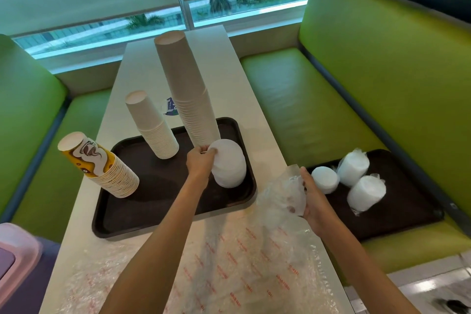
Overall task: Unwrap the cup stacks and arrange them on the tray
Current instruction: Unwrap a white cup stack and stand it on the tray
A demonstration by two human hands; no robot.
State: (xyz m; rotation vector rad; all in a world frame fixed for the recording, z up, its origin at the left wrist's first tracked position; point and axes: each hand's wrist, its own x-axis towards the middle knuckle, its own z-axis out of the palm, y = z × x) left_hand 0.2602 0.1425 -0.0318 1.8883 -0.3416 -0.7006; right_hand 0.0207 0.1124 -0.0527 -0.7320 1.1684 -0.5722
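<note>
Now left grip [201, 163] pinches white stack [230, 168] on tray [158, 186], right grip [314, 200] clutches wrapper [281, 194]; red print [230, 265] illegible.

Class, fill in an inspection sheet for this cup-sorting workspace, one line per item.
Surface: white rectangular table, dark brown plastic tray on it.
Job's things: tall plain paper cup stack, shorter plain stack, yellow printed stack, inverted on tray.
Clutter: red-printed bubble wrap sheet; blue card.
Hands: left hand grips white lid stack; right hand holds clear plastic wrapper.
Cables: nothing seen.
Surroundings: green bench seat; second dark tray bearing three white stacks.
</note>
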